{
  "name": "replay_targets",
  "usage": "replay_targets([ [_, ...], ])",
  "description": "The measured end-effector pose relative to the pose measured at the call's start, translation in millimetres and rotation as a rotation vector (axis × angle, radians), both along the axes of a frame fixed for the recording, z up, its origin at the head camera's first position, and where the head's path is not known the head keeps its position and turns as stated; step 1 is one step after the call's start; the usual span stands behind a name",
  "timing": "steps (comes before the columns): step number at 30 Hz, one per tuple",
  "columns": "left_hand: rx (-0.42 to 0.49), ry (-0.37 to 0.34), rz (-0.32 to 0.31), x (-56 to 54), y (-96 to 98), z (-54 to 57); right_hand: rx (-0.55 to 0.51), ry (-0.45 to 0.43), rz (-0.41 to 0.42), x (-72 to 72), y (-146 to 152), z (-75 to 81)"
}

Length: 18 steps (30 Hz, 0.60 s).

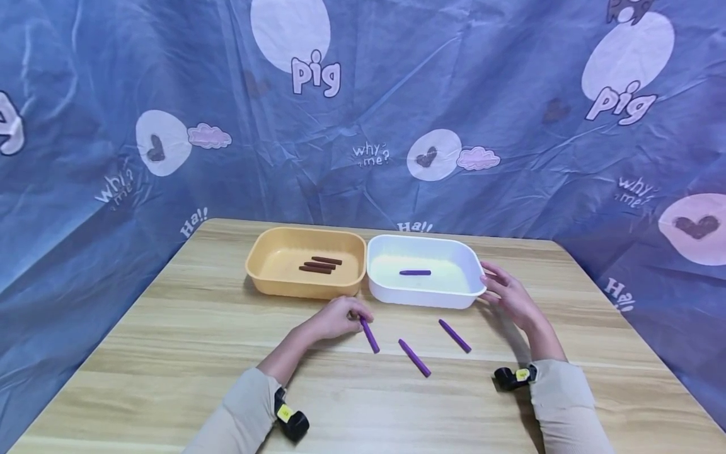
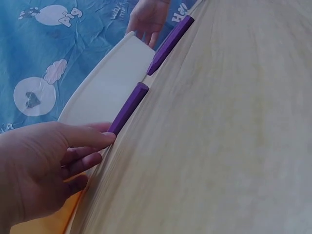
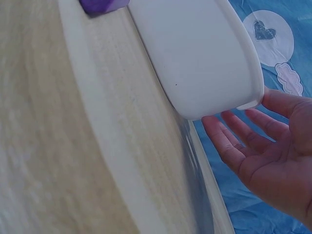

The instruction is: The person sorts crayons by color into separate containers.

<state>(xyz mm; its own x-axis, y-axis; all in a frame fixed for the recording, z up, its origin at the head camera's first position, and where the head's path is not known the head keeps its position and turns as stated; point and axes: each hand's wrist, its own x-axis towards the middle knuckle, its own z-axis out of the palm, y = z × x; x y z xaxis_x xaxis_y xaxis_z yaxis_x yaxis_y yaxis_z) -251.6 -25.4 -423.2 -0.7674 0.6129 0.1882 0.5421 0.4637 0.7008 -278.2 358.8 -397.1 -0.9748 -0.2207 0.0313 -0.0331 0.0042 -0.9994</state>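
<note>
My left hand pinches one end of a purple crayon between thumb and fingertips, in front of where the two bins meet. The crayon's other end points toward the front of the table. At the white bin, my right hand holds the right end, thumb at the rim and fingers against the outer wall. One purple crayon lies inside that bin. Two more, a middle crayon and a right-hand crayon, lie on the wood in front of it.
A yellow-orange bin stands directly left of the white one, with three brown crayons on its floor. Both sit toward the back of the wooden table. A blue printed cloth hangs behind and at the sides.
</note>
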Motion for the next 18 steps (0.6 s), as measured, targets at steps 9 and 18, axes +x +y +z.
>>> replay_targets([
  [9, -0.076, -0.070, 0.009, 0.0, -2.7, 4.1, -0.016, -0.013, 0.000, -0.1, 0.7, 2.0],
  [18, -0.059, -0.072, 0.013, 2.8, -3.9, 4.3, -0.024, 0.000, 0.010, -0.9, 0.5, -1.3],
])
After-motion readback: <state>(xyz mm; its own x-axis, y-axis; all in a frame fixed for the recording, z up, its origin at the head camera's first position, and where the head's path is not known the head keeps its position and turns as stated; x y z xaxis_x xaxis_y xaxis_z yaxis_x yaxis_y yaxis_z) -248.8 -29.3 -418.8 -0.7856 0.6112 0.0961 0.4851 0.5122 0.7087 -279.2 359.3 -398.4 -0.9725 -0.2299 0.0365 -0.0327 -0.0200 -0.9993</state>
